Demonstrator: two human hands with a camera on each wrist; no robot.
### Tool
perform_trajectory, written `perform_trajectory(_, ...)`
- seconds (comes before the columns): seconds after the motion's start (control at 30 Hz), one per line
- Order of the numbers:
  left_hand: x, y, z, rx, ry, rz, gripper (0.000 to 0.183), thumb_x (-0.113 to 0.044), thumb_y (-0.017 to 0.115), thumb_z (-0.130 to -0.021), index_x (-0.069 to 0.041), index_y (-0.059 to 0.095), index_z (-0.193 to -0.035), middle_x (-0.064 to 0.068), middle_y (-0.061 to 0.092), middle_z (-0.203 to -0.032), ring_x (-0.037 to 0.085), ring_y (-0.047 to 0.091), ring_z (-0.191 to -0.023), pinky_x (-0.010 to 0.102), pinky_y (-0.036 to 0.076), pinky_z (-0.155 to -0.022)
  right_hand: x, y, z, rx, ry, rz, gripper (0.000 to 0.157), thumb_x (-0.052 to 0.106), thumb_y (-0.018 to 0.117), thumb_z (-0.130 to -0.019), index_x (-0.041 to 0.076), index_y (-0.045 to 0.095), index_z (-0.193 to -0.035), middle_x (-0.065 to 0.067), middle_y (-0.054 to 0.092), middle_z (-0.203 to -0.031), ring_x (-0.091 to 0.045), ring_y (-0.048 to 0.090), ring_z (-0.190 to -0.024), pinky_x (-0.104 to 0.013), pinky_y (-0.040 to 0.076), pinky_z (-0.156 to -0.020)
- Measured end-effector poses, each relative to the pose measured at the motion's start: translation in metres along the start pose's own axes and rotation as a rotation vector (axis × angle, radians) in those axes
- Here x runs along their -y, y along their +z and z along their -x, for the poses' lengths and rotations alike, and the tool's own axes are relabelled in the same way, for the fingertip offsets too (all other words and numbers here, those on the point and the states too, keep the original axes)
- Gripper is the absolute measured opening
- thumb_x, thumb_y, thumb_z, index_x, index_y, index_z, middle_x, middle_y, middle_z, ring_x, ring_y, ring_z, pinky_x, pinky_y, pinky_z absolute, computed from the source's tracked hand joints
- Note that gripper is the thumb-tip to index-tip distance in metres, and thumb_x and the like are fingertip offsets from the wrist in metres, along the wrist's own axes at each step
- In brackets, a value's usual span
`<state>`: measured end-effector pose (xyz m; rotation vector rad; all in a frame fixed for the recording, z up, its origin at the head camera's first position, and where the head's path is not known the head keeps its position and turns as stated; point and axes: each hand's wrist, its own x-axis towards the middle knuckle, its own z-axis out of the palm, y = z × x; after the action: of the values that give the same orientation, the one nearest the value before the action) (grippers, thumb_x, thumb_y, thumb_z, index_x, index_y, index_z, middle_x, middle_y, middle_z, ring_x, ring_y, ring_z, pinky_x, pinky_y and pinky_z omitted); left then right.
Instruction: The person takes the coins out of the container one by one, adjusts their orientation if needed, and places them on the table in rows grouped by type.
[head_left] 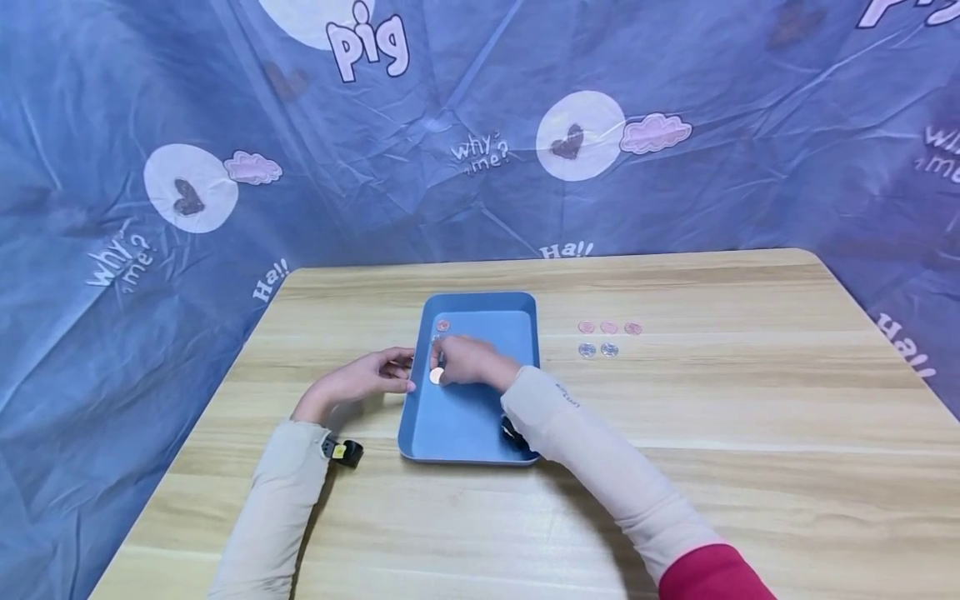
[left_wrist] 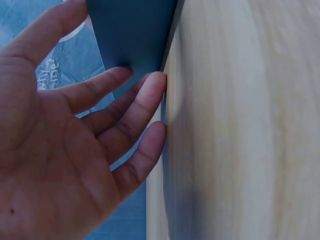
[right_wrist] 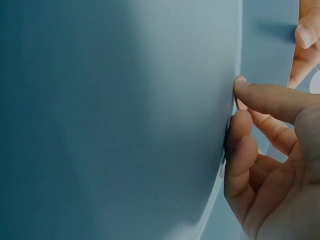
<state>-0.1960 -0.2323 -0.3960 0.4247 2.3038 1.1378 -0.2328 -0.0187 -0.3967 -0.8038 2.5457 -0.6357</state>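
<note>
A blue tray (head_left: 472,429) lies on the table. Over its left part, my right hand (head_left: 471,360) pinches a coin (head_left: 437,377) between thumb and index finger. In the right wrist view the coin (right_wrist: 241,102) stands tilted on edge, close to the tray floor, and looks coppery. Farther back in the tray lie a reddish coin (head_left: 443,326) and, partly hidden by my fingers, a silvery coin (head_left: 437,338). My left hand (head_left: 369,375) touches the tray's left wall from outside, fingers loosely bent, as the left wrist view also shows.
Right of the tray, three reddish coins (head_left: 609,327) lie in a row on the wooden table (head_left: 720,392). Two silvery coins (head_left: 598,350) form a nearer row. A printed blue cloth (head_left: 420,200) hangs behind the table and along its sides.
</note>
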Motion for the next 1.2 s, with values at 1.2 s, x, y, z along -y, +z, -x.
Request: perform_trajectory(1.2,0.001,0.0,0.001,-0.002,-0.001,-0.013,0.074,-0.029,0.066,-0.091,0.003,0.03,-0.148,0.023,0.049,-0.139,0.034,0.054,-0.122,0.045,0.045,-0.105,0.009,-0.037,0.034,0.091,-0.169,-0.422,0.02,-0.004,0.056,-0.089,0.004,0.054,-0.107,-0.013,0.068,-0.088,-0.025,0.063,-0.066,-0.026,0.055,-0.062)
